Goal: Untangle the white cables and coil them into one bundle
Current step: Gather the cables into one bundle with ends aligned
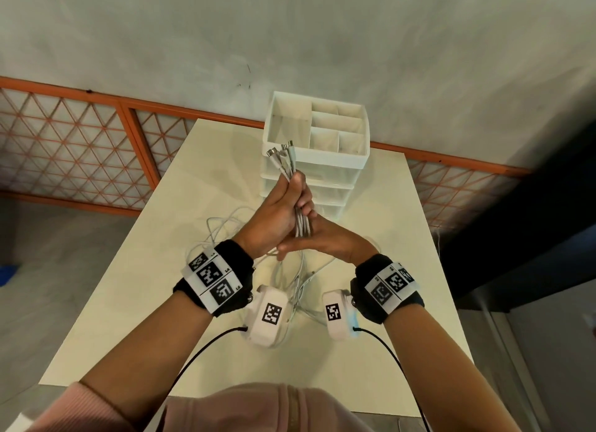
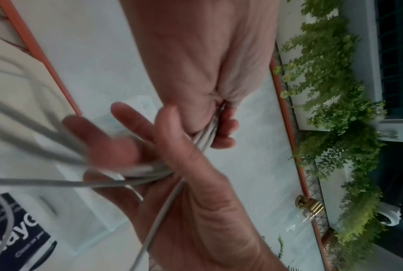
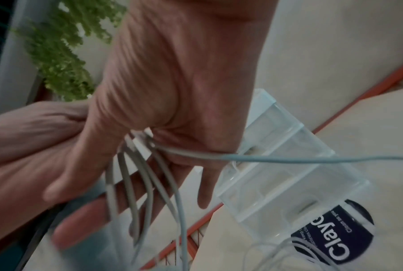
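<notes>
Several white cables [image 1: 301, 225] are gathered into one bunch above the table. My left hand [image 1: 279, 213] grips the bunch in its curled fingers [image 2: 225, 128], and the metal connector ends [image 1: 283, 152] stick up beyond them. Just below it, my right hand [image 1: 325, 242] reaches leftward with straight fingers [image 2: 91, 139], and the cables [image 2: 131, 174] run across its palm next to the thumb. Seen from the right wrist, the strands [image 3: 147, 176] fan out under my right palm [image 3: 172, 73], beside my left hand [image 3: 21, 139]. The remaining lengths [image 1: 225, 225] lie in loose loops on the table.
A white drawer organizer [image 1: 362, 162] with open top compartments stands at the table's far end, right behind my hands; the right wrist view shows its clear drawers [image 3: 288, 165]. The cream table [image 1: 129, 302] has an orange lattice railing [image 1: 80, 147] behind it. A printed round label [image 3: 330, 236] lies on the table.
</notes>
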Tool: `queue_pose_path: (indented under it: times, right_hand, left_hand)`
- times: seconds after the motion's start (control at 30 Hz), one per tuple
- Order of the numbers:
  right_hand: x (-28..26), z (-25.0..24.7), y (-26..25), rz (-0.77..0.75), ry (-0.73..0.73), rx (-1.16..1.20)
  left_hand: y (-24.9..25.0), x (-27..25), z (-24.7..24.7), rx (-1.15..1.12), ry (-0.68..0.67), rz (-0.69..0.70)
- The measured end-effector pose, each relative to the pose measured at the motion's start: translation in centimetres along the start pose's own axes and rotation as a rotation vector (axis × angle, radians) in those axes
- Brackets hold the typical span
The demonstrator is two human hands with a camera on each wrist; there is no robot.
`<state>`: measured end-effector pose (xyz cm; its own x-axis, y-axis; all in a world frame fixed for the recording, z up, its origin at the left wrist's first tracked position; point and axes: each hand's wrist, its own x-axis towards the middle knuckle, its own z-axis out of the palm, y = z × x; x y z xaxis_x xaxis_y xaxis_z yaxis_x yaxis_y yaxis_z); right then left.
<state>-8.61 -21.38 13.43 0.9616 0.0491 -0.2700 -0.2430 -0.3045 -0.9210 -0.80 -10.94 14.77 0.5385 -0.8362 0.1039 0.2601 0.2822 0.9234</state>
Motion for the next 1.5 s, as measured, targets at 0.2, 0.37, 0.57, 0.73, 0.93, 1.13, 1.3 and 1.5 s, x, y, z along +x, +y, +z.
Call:
queue_pose_path:
  times: [0.2,0.37,0.57,0.73,0.93,1.13,1.3,1.5]
  right_hand:
    - [0.1,-1.3,0.5,0.063,0.099,-0.293]
    - [0.6,-2.3,1.2,0.081,0.271,-0.606]
    - [-1.1,-4.1,1.7,0.186,0.444,-0.438]
    - [-1.8,-4.2,-0.6,0.073,0.376,-0.357]
    - [-1.8,-4.8,-0.9,0.026,0.381,-0.329]
    - [-1.7,-5.3,1.9,0.086,0.436,-0.237]
    - [-2.9,-5.9,3.7,0.151,0.436,-0.226]
    - [-5.4,-7.6,3.0,0.146,0.621,-0.127]
  left_hand:
    - [1.2,-0.5,-1.6,-0.037,0.048,0.070]
    - [2.7,-0.8,-1.3,-0.031,0.088,0.135]
    - [4.7,-1.3,-3.6,-0.027,0.192,0.160]
    - [2.4,-2.5,-3.4,0.660,0.017,0.034]
    - [0.5,-2.2,-3.6,0.798,0.020,-0.034]
    - [2.5,-1.5,-2.9,0.646,0.165,0.172]
    - [3.6,-1.5,-4.6,0.511,0.397,0.273]
    - [2.0,-1.5,-9.2,0.833,0.582,0.114]
